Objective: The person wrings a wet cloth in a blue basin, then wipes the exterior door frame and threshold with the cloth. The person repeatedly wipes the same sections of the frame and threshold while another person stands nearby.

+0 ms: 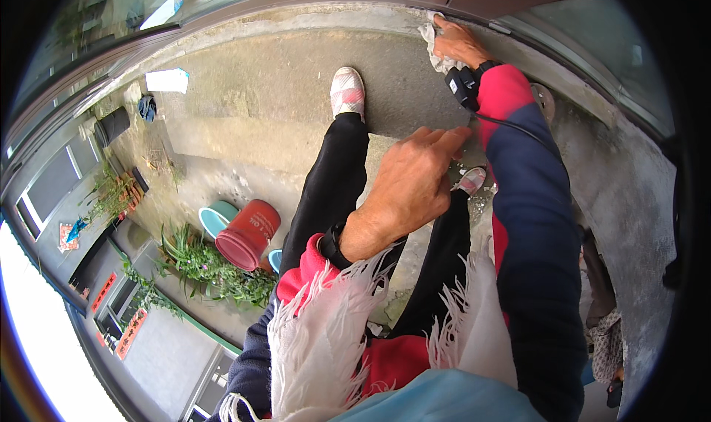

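At the upper right, my right hand (460, 43) presses a crumpled whitish cloth (430, 38) against the concrete ledge (383, 17) at the base of a dark-framed window. Part of the cloth hangs down below the palm, and a black device is strapped at that wrist. My left hand (408, 191) hovers in front of my body with its fingers bent and pointing toward the right arm. I see nothing in it, though its palm side is hidden. One foot stands on the concrete step (266, 77), the other on the lower ground beside crumbled debris.
A red bucket (248, 234) and a teal basin (216, 217) stand by green plants (211, 266) at the lower left. White sheet-like material (168, 81) and a dark cloth (146, 108) lie at the upper left. Other people are partly visible at the lower right, beside the grey wall (639, 199).
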The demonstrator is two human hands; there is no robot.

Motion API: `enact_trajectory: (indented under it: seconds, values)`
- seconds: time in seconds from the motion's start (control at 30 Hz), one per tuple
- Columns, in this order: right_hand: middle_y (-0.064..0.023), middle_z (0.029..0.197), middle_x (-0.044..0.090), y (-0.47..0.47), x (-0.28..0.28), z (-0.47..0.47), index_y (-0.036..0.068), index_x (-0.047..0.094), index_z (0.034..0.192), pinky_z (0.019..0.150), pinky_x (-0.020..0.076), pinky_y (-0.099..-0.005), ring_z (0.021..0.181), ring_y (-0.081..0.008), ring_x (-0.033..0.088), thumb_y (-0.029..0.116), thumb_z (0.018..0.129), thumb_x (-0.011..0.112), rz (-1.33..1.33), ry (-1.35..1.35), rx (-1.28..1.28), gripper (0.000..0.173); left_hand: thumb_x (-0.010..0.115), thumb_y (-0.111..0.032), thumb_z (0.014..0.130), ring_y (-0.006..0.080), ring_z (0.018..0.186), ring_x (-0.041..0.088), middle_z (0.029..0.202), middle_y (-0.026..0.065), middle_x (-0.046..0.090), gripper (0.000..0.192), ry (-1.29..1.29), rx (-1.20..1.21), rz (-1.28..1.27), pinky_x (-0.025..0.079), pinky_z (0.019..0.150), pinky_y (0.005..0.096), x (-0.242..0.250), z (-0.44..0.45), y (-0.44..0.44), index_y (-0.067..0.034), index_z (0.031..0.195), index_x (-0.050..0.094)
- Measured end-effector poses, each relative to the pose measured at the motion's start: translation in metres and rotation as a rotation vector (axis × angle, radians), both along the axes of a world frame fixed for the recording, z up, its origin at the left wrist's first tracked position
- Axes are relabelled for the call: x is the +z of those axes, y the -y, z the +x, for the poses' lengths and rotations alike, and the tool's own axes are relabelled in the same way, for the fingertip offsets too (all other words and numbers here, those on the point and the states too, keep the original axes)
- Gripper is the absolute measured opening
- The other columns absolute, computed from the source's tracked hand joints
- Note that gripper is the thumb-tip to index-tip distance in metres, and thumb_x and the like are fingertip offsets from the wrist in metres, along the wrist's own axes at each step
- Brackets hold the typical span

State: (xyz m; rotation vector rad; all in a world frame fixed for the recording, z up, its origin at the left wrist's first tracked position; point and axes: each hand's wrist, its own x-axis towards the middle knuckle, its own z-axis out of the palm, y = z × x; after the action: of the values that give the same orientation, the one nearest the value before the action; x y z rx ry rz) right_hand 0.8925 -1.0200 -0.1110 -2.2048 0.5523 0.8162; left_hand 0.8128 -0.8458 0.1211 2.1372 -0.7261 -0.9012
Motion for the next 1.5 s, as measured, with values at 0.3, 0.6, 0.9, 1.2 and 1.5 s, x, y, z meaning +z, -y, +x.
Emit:
enact_trajectory:
  seconds: [0.3, 0.6, 0.9, 1.2, 1.5]
  values:
    - [-0.0238, 0.128, 0.055, 0.052, 0.002, -0.042, 0.011, 0.034, 0.145, 0.094, 0.0440, -0.0378, 0.117, -0.0385, 0.053, 0.015, 0.053, 0.059, 0.058, 0.064, -0.119, 0.095, 0.045, 0.012, 0.059, 0.0346, 0.086, 0.061, 0.092, 0.0133, 0.066, 0.061, 0.008, 0.003, -0.023, 0.050, 0.075, 0.0417, 0.003, -0.002, 0.002, 0.000, 0.117, 0.056]
    - [-0.0271, 0.126, 0.055, -0.044, -0.006, 0.022, 0.007, 0.035, 0.143, 0.093, 0.0456, -0.0418, 0.116, -0.0405, 0.054, 0.017, 0.052, 0.062, 0.227, 0.154, -0.025, 0.096, 0.044, 0.013, 0.059, 0.0344, 0.090, 0.062, 0.095, 0.0152, 0.065, 0.063, 0.000, 0.031, -0.008, 0.050, 0.078, 0.0414, 0.003, 0.007, -0.005, 0.001, 0.119, 0.055]
    - [-0.0215, 0.131, 0.053, -0.050, -0.004, 0.030, 0.025, 0.033, 0.146, 0.097, 0.0445, -0.0431, 0.119, -0.0401, 0.052, 0.016, 0.067, 0.061, 0.100, -0.028, -0.040, 0.084, 0.043, 0.015, 0.059, 0.0338, 0.092, 0.062, 0.095, 0.0156, 0.065, 0.062, -0.014, 0.044, -0.003, 0.050, 0.079, 0.0403, 0.004, 0.009, -0.013, 0.002, 0.119, 0.055]
    - [-0.0213, 0.121, 0.060, 0.019, -0.015, -0.019, 0.023, 0.033, 0.147, 0.089, 0.0474, -0.0417, 0.110, -0.0363, 0.058, 0.013, 0.058, 0.060, 0.064, 0.025, -0.160, 0.093, 0.042, 0.015, 0.060, 0.0333, 0.090, 0.063, 0.095, 0.0149, 0.066, 0.062, -0.003, 0.012, 0.000, 0.051, 0.076, 0.0385, 0.005, 0.001, -0.002, 0.000, 0.118, 0.056]
    - [-0.0288, 0.131, 0.051, 0.080, 0.003, -0.099, 0.002, 0.032, 0.145, 0.098, 0.0405, -0.0334, 0.122, -0.0389, 0.049, 0.018, 0.049, 0.061, 0.111, 0.110, -0.318, 0.102, 0.043, 0.014, 0.061, 0.0330, 0.089, 0.064, 0.095, 0.0154, 0.067, 0.061, 0.023, -0.022, -0.034, 0.052, 0.073, 0.0377, 0.005, -0.001, 0.004, 0.000, 0.118, 0.057]
